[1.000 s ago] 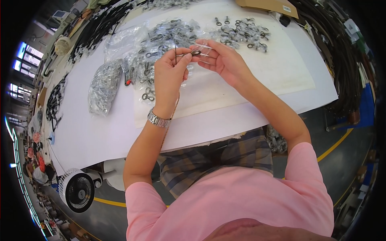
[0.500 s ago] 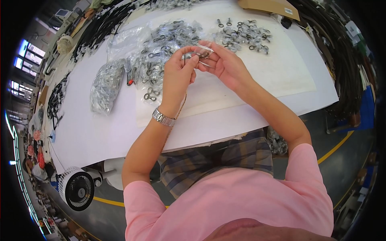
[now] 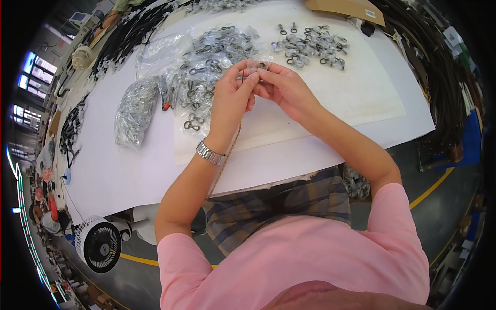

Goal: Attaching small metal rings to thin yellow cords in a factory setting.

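**Small metal clasp held between both hands, many pieces left**

Left hand [image 3: 231, 98] and right hand [image 3: 283, 89] raised together above the white table [image 3: 129, 170], fingertips pinching one small metal clasp in a clear bag [image 3: 257, 66]. Probably middle of the work: a spread group of bagged clasps [image 3: 311, 45] at the far right, a much bigger heap of clasps [image 3: 199, 77] still at the left, plus a full clear bag [image 3: 133, 109]. Exact grip hard to see; the piece mostly covered by fingers.

A white bench [image 3: 129, 170] carries a bag of metal rings [image 3: 135, 111] at nine o'clock and a cardboard box [image 3: 345, 9] at one o'clock. A white fan [image 3: 99, 246] stands on the floor at seven o'clock.
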{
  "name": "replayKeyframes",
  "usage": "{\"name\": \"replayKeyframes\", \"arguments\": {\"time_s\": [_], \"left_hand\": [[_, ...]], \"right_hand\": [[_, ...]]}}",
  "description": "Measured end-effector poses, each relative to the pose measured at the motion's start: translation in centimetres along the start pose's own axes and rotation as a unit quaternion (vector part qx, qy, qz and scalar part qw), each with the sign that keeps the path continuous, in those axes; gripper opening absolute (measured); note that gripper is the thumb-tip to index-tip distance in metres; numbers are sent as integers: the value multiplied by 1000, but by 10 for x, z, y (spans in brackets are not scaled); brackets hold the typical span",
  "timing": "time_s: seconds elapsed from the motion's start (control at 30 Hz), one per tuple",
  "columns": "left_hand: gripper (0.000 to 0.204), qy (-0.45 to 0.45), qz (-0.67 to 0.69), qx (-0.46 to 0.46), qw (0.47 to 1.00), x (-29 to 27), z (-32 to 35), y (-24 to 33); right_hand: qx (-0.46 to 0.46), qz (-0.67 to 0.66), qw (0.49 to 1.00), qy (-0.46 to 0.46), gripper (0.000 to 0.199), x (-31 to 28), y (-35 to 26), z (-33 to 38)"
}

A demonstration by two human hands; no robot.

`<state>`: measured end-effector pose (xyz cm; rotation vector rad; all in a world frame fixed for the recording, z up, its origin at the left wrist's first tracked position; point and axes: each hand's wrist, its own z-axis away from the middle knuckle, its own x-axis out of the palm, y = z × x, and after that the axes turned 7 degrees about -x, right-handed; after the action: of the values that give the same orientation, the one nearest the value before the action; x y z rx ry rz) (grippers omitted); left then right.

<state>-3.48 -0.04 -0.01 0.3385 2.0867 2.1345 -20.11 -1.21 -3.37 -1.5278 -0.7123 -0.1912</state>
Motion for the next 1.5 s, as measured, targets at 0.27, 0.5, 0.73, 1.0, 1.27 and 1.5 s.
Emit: {"name": "replayKeyframes", "arguments": {"time_s": [0.27, 0.5, 0.73, 1.0, 1.27, 1.5], "left_hand": [[28, -23, 15, -44, 999, -31, -10, 15], [17, -11, -90, -6, 996, -29, -11, 9], [13, 25, -64, 24, 997, -21, -7, 6], [13, -55, 36, 28, 997, -33, -10, 12], [12, -153, 99, -81, 980, -50, -12, 13], [21, 4, -7, -61, 998, -59, -24, 4]], "right_hand": [[4, 22, 999, -32, 38, 8, -16, 1], [50, 96, 989, -101, 32, 4, -15, -1], [8, 340, 937, -74, 28, 15, -26, 4], [227, -150, 954, -123, 25, 1, -35, -2], [147, 54, 983, -96, 25, 4, -36, -2], [51, 199, 978, -46, 28, 10, -38, 0]]}}
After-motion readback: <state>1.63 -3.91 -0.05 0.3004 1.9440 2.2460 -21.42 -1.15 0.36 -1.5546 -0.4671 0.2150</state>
